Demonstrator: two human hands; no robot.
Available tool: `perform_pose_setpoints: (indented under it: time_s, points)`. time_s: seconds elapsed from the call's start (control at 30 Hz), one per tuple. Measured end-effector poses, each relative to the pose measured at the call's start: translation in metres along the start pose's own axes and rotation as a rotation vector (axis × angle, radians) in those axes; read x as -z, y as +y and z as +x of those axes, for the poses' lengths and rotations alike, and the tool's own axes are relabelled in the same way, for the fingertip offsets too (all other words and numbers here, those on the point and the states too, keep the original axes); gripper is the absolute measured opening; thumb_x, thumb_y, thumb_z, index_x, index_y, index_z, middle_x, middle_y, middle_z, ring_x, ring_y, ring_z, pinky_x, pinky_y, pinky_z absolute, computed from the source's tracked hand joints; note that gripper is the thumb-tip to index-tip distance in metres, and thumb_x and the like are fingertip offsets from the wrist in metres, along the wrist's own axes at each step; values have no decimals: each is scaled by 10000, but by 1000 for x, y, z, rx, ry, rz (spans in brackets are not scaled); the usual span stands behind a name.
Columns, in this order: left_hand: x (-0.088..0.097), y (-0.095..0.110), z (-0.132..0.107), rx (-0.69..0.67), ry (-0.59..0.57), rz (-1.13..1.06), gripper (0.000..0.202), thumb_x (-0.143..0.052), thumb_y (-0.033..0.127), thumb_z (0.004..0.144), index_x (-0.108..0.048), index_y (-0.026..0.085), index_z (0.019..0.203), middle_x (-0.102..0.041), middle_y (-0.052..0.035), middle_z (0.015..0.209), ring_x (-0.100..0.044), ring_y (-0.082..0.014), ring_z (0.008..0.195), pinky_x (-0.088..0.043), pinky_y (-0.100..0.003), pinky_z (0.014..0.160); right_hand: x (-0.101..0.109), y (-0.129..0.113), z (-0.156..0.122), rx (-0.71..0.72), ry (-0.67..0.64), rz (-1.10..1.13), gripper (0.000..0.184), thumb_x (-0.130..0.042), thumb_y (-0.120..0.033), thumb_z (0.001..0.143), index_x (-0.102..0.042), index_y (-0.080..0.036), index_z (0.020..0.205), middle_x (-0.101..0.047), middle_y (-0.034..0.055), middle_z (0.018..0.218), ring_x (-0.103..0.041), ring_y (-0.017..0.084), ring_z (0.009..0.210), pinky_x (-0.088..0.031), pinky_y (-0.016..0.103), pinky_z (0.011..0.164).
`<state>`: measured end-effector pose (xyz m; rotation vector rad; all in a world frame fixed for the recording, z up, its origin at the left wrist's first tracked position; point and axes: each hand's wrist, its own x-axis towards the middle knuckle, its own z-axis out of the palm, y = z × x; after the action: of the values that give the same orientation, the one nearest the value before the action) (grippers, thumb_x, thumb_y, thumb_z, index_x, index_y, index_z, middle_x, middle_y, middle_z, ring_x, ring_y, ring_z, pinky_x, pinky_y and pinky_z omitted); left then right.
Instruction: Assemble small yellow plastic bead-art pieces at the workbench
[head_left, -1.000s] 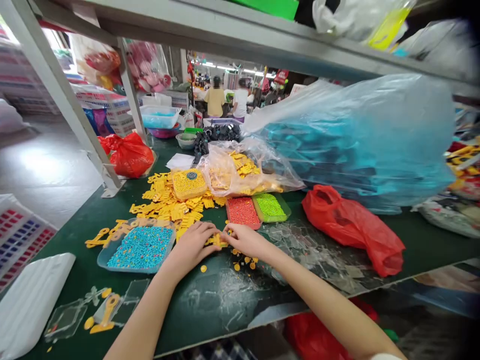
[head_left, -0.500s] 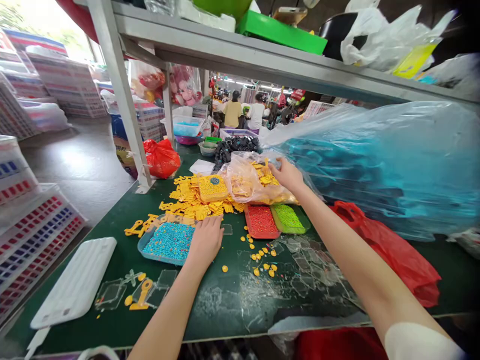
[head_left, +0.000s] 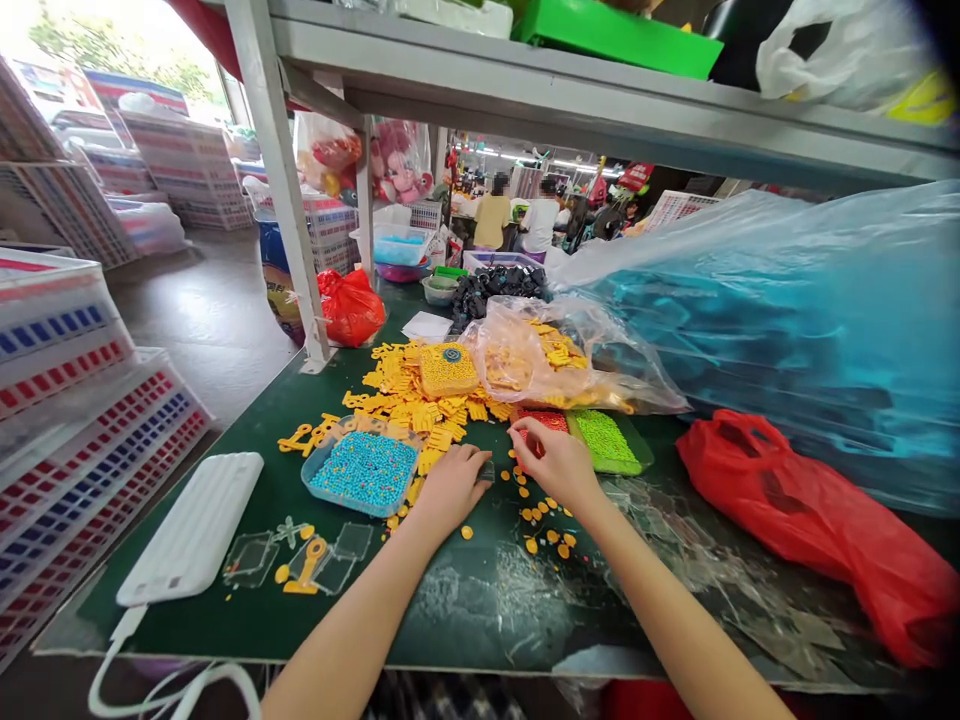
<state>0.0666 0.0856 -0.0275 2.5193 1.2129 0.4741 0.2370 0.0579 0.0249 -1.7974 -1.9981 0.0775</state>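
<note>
- Yellow round pieces (head_left: 544, 530) lie scattered on the table just below the right hand (head_left: 555, 462). Its thumb and fingers are drawn together in a loose pinch at the edge of the red bead tray; whether they grip anything small is hidden.
- Left hand (head_left: 450, 488): palm down, fingers curved, resting on the table top beside the blue bead tray. It looks relaxed, but you cannot tell if anything lies under the fingers.
- Shallow blue-rimmed tray of sky-blue beads (head_left: 364, 472): just left of the left hand, tilted slightly on the table.
- Heap of flat yellow shaped plastic pieces (head_left: 420, 410): spreads behind the blue tray and between the hands.
- Rectangular tray of yellow beads (head_left: 448, 370): sits on top of that heap.
- Red bead tray (head_left: 544, 421) and green bead tray (head_left: 606, 442): side by side, touching, partly under a clear plastic bag of yellow pieces (head_left: 517, 360).
- Clear plastic sheets with a yellow shaped piece (head_left: 307, 565): nearer the table's front edge, left of the left forearm.
- White ribbed plastic panel (head_left: 191, 528): beyond those sheets, at the table's left end.
- Dark green table top (head_left: 480, 620): bears all of this.
- Large clear bag of teal items (head_left: 750, 320) and a crumpled red plastic bag (head_left: 817, 530): to the right.
- Heap of black pieces (head_left: 495, 285): farther back, past the clear bag.
</note>
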Motion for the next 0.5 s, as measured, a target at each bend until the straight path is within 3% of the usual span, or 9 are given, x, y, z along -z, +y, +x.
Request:
perform_pose_setpoints:
  time_s: [0.1, 0.27, 0.4, 0.5]
  points:
    - [-1, -2, 0, 5, -18, -8, 406, -613, 251, 887, -569, 163, 1281, -621, -122, 1290, -546, -281, 1210, -434, -424, 1040, -8, 7, -9, 13, -4, 29, 312, -379, -388, 946, -638, -215, 933, -653, -8, 641, -617, 161, 578, -344, 247, 569]
    - [-1, -7, 5, 36, 9, -56, 378, -678, 254, 841, -612, 151, 1198, -677, -110, 1172, -609, -275, 1105, -476, -410, 970, -15, 17, -15, 52, -82, -4, 287, -416, -373, 945, -661, -223, 949, -678, -3, 662, -653, 169, 622, -335, 246, 570]
    - [-3, -10, 7, 130, 8, -228, 386, -650, 156, 823, -599, 155, 1206, -704, -74, 1004, -675, -210, 893, -530, -332, 841, -17, 19, -15, 56, -117, -53, 267, -441, -363, 948, -673, -234, 980, -707, 1, 698, -671, 177, 652, -315, 253, 565]
    - [-4, -8, 6, 153, 36, -436, 321, -613, 174, 843, -624, 166, 1164, -709, -41, 881, -681, -186, 812, -543, -312, 796, -17, 19, -17, 72, -128, -54, 262, -449, -364, 950, -677, -239, 983, -702, -4, 682, -670, 176, 648, -309, 252, 567]
